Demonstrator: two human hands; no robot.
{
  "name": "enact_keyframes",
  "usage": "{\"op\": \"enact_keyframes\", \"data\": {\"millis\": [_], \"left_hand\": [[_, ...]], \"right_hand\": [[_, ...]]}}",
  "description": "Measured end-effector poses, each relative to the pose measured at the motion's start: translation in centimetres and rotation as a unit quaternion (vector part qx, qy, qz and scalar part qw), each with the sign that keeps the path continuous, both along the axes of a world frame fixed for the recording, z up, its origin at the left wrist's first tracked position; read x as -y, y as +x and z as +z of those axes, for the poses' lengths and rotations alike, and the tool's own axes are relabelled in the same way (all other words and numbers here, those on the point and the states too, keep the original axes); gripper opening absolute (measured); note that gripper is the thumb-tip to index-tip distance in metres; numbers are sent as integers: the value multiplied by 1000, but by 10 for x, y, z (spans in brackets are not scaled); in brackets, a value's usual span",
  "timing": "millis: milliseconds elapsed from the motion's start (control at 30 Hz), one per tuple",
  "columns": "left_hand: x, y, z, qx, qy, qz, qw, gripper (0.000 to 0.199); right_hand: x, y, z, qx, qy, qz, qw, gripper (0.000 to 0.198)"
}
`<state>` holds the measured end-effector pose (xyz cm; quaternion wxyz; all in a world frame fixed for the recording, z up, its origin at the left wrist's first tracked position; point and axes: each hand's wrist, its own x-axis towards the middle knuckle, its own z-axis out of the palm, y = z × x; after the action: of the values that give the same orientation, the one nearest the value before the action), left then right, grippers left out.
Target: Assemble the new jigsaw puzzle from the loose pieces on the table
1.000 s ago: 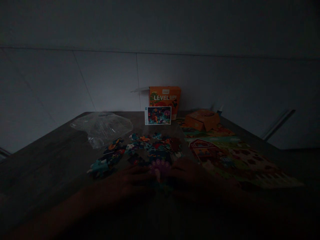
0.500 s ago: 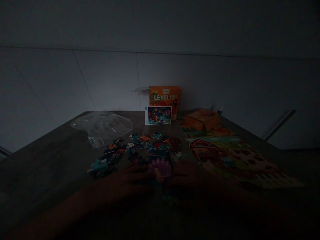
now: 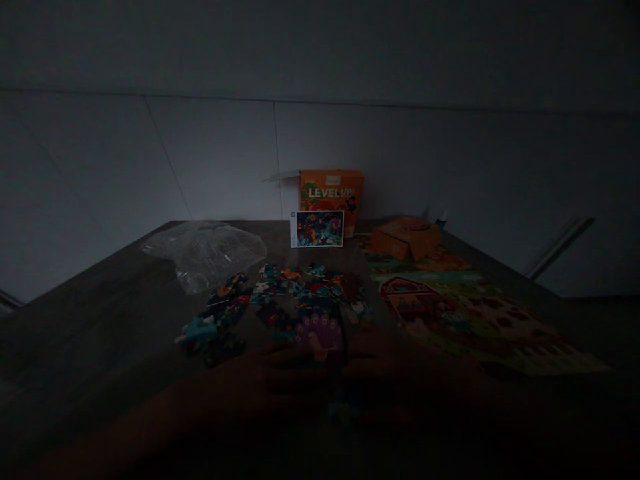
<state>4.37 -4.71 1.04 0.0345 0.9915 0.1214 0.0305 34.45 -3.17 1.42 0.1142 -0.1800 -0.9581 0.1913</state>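
In dim light, a jigsaw puzzle section with a purple peacock [image 3: 320,333] lies on the table in front of me. My left hand [image 3: 283,370] reaches in from the left, its fingers closed along the section's lower left edge. Opposite it, my right hand [image 3: 370,360] has its fingers closed at the lower right edge. Darkness hides the exact fingertip contact. A greenish puzzle piece [image 3: 343,412] shows faintly below, between the hands. Loose puzzle pieces [image 3: 227,290] lie beyond and to the left of my left hand.
A picture card [image 3: 320,230] leans before an orange box [image 3: 330,183] at the back of the table [image 3: 100,293]. Crumpled clear plastic [image 3: 215,247] lies left. At right are a farm puzzle [image 3: 450,313] and a smaller orange box [image 3: 405,238]; a wall stands behind.
My left hand has shifted slightly right and down, across the peacock section's lower edge, uncovering dark pieces at its left. My right hand stays nearly in place.
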Motion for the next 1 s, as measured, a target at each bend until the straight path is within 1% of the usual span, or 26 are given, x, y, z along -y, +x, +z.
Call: {"op": "enact_keyframes", "data": {"millis": [100,233,433,567,700,767,900,1000], "left_hand": [[1,2,2,-14,-18,1,1000,55],[0,1,3,-27,-22,13,999,59],[1,3,6,-21,-35,13,999,55],[1,3,6,-12,-46,18,999,58],[0,1,3,-6,-46,18,999,61],[0,0,2,-19,-42,18,999,61],[0,1,2,-37,-33,18,999,55],[1,2,4,-36,-38,22,998,54]], "right_hand": [[-2,0,-4,-5,-2,10,1000,40],[-4,0,-8,-15,-2,18,1000,40],[-5,1,-6,-13,-10,17,1000,40],[-5,0,-4,-19,-17,32,999,42],[-5,0,-6,-15,-7,22,1000,32],[-6,0,-8,-17,1,24,1000,30],[-6,0,-8,-17,13,37,999,27],[-7,-1,-7,-12,9,46,999,24]]}}
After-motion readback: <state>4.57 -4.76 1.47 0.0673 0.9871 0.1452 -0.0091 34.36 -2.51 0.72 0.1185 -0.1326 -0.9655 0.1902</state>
